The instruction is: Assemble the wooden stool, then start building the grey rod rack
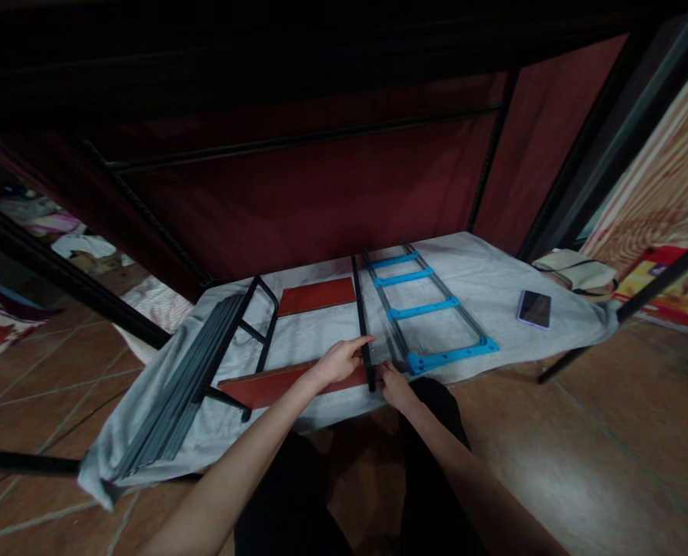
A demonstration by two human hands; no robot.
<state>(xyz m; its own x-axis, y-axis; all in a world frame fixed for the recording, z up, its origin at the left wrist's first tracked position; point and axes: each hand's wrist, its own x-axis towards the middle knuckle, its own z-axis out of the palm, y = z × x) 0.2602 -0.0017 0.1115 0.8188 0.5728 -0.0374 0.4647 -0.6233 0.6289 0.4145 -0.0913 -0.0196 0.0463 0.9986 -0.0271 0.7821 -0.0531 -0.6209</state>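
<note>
On the surface (482,282), lower centre: working at black bar (360,303) with half-curled left hand (342,360), bunched right hand (395,386), can't tell if gripping; keep square to near red board (274,388)!

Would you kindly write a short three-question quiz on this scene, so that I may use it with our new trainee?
1. True or false: the phone lies to the right of the blue-barred frame in the picture.
2. How many blue crossbars does that frame show?
3. Fill in the blank: the left hand and the right hand are both nearest to the ____ ____.

Key:
1. True.
2. Four.
3. black bar
</note>
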